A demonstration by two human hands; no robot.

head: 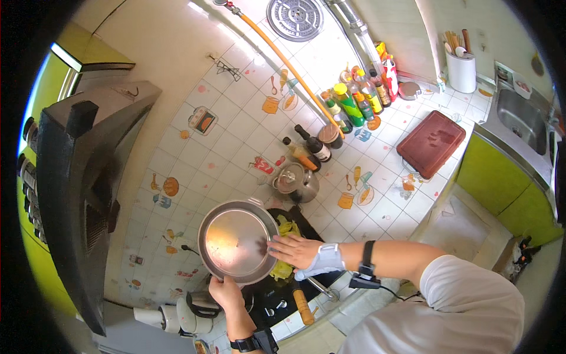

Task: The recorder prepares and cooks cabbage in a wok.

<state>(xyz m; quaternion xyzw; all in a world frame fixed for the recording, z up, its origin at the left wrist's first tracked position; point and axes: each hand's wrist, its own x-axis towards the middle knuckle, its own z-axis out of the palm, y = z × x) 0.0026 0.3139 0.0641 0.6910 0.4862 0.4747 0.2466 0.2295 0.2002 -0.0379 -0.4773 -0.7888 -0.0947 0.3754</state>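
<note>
My left hand [227, 294] grips the near rim of a round stainless-steel basin [236, 243], raised and tilted over the stove. Flat and with fingers apart, my right hand [296, 252] lies at the basin's right edge; whether it presses on the metal I cannot tell. Its palm and wrist carry a pale wrap [325, 261]. Green leafy vegetables [283, 269] show beside and below the basin, above the black stove [269, 294]. A wooden handle [303, 306] points towards me; the pan it seems to belong to is mostly hidden.
A lidded steel pot [305, 188] stands behind the stove, near sauce bottles [316, 146]. An electric kettle [203, 304] is at the left. Along the tiled counter are more bottles [351, 104], a brown cutting board [431, 144] and a sink [522, 117]. The range hood [84, 177] juts in from the left.
</note>
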